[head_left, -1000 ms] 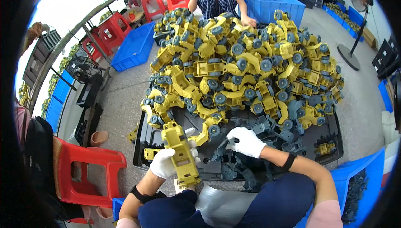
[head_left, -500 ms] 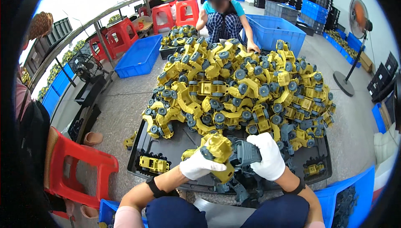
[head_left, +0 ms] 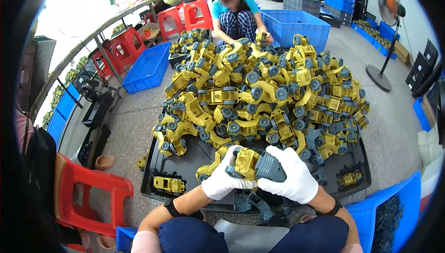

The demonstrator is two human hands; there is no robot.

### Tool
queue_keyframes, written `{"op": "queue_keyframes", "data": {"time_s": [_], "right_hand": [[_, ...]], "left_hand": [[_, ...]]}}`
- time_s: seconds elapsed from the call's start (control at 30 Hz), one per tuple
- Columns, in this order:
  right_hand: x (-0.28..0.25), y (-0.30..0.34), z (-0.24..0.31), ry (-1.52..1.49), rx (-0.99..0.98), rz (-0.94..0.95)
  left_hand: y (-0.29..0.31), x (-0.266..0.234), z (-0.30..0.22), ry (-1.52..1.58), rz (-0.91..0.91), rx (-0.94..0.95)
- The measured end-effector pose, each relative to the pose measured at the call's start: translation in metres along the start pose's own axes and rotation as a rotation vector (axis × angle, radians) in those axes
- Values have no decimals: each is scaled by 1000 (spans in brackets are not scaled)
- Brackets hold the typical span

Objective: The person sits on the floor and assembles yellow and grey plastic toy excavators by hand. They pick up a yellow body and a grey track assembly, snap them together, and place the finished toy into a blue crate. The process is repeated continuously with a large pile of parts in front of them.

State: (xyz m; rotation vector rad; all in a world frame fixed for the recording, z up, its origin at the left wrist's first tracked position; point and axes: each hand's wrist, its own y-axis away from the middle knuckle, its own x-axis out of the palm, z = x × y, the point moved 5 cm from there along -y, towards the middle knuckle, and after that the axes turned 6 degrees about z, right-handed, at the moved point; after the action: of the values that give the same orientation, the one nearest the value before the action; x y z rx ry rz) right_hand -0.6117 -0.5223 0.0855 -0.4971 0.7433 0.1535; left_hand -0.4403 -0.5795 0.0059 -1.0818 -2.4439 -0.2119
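My left hand (head_left: 223,180), in a white glove, is closed round a yellow toy truck body (head_left: 245,161) with dark grey wheels. A dark grey ribbed plastic scoop (head_left: 271,167) is gripped in my white-gloved right hand (head_left: 293,177). Both pieces meet end to end in front of my knees; the fingers hide whether they are joined. Beyond my hands rises a big heap of yellow toy trucks (head_left: 222,96) on a black tray (head_left: 185,162). Loose dark grey plastic parts (head_left: 259,205) lie just below my hands, and another yellow truck (head_left: 211,166) is behind my left hand.
Across the heap squats a person (head_left: 235,9) beside a blue crate (head_left: 296,28). Red stools (head_left: 95,192) stand at left, a blue tub (head_left: 147,67) behind them. A blue bin (head_left: 366,220) of dark parts is by my right knee. A standing fan (head_left: 390,7) is at right.
The truck body and grey scoop, apart before, now meet end to end; my hands have come together. The truck has been turned. The person opposite has lifted a yellow truck from the heap.
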Motion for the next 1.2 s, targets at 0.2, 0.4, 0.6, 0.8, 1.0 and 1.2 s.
{"op": "queue_keyframes", "data": {"time_s": [0.2,0.4,0.6,0.8,1.0,1.2], "right_hand": [[8,3,-3,49,-81,20],[14,4,-6,12,-95,30],[26,5,-3,20,-150,11],[31,9,-2,-26,-228,31],[42,14,-4,-88,-196,120],[47,13,-6,-64,-132,198]], "left_hand": [[1,0,-8,-271,-27,35],[2,-2,-6,-330,-3,37],[5,-28,34,-150,-33,47],[8,1,-3,-587,-64,238],[14,-2,-3,-739,-147,367],[17,-35,30,-579,-83,139]]}}
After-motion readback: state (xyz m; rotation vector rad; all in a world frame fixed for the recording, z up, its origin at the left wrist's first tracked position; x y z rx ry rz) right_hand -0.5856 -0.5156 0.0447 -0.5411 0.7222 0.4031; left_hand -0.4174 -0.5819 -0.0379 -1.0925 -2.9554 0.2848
